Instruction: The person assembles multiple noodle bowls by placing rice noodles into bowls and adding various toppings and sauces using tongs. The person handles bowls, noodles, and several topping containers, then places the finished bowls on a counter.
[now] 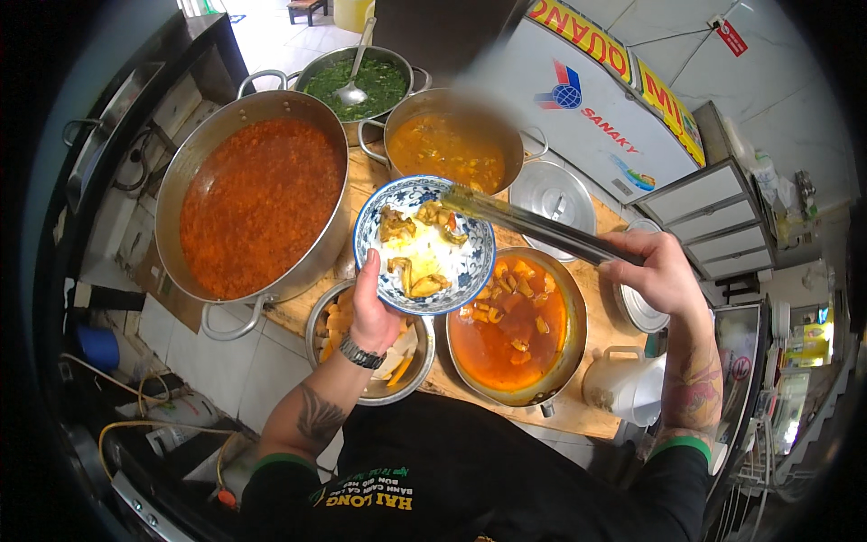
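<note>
My left hand [372, 312] grips the near left side of a blue-and-white patterned bowl [474, 275], thumb on the rim. Inside the bowl lie white food, perhaps noodles or rice, and several browned, yellowish meat pieces [426, 283]. Closed around long metal tongs [542, 221], my right hand [655, 271] is to the right of the bowl. The tongs' sauce-coated tips reach over its upper right rim; whether they pinch anything is unclear. Below the bowl, a pan [579, 330] holds red-orange broth with chunks. Partly covered by my left hand, a metal basin [395, 394] contains pale and orange slices.
A large pot [330, 257] of red-orange sauce stands left on the wooden table [591, 289]. Behind are a pot of orange-brown broth [452, 149] and one of chopped greens [384, 83] with a ladle [353, 91]. At right are a lid [546, 212] and white pitcher [625, 384].
</note>
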`<state>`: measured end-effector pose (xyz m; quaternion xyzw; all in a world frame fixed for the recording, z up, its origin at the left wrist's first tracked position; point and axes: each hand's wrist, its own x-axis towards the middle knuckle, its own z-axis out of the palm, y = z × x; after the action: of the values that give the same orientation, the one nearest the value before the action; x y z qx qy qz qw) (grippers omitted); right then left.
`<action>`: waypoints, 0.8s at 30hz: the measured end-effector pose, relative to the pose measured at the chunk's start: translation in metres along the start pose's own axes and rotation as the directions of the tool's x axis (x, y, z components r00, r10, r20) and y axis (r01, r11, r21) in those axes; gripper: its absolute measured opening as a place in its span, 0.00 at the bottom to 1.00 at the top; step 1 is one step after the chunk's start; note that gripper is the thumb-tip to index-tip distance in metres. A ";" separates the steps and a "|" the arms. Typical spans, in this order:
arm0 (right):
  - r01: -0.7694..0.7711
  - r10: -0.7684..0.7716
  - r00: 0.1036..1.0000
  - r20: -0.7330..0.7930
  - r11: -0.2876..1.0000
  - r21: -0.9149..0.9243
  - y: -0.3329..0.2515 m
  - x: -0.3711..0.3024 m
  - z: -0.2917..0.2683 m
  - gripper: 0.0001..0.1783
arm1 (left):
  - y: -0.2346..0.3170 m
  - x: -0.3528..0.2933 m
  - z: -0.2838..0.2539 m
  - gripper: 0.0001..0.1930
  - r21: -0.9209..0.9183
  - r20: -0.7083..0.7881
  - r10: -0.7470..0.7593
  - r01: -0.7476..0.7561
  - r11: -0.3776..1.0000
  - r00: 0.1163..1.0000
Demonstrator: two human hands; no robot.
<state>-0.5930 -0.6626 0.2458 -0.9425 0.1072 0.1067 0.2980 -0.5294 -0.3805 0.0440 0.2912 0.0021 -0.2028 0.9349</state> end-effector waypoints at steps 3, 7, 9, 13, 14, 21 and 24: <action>0.209 -0.224 0.972 -0.078 0.964 -0.163 -0.007 -0.002 -0.002 0.19 | 0.002 -0.002 -0.002 0.27 0.001 -0.024 -0.030 0.030 1.000 0.999; 0.142 -0.191 0.969 -0.158 0.951 -0.276 -0.012 0.016 -0.010 0.20 | 0.009 -0.006 -0.001 0.27 -0.039 -0.063 -0.076 0.073 0.997 0.995; 0.149 -0.288 0.933 -0.215 0.854 -0.498 -0.011 0.041 -0.010 0.19 | 0.014 -0.009 0.000 0.27 -0.038 -0.090 -0.104 0.101 0.994 0.990; 0.097 -0.237 0.968 -0.084 0.661 -0.744 -0.007 0.094 0.002 0.18 | 0.019 -0.015 0.001 0.27 -0.103 -0.090 -0.165 0.156 0.982 0.982; 0.100 -0.219 0.974 -0.054 0.634 -0.767 -0.006 0.104 0.007 0.16 | 0.019 -0.016 0.001 0.27 -0.098 -0.122 -0.173 0.162 0.982 0.977; 0.141 -0.231 0.973 0.021 0.517 -0.844 0.004 0.158 0.049 0.13 | 0.017 -0.017 -0.006 0.27 -0.066 -0.161 -0.164 0.155 0.986 0.973; 0.121 -0.248 0.969 -0.016 0.527 -0.841 0.008 0.164 0.054 0.18 | 0.015 -0.016 -0.010 0.27 -0.061 -0.142 -0.175 0.168 0.984 0.974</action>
<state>-0.4461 -0.6605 0.1552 -0.9811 -0.0371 0.0494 -0.1834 -0.5369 -0.3583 0.0461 0.2813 0.1008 -0.2607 0.9180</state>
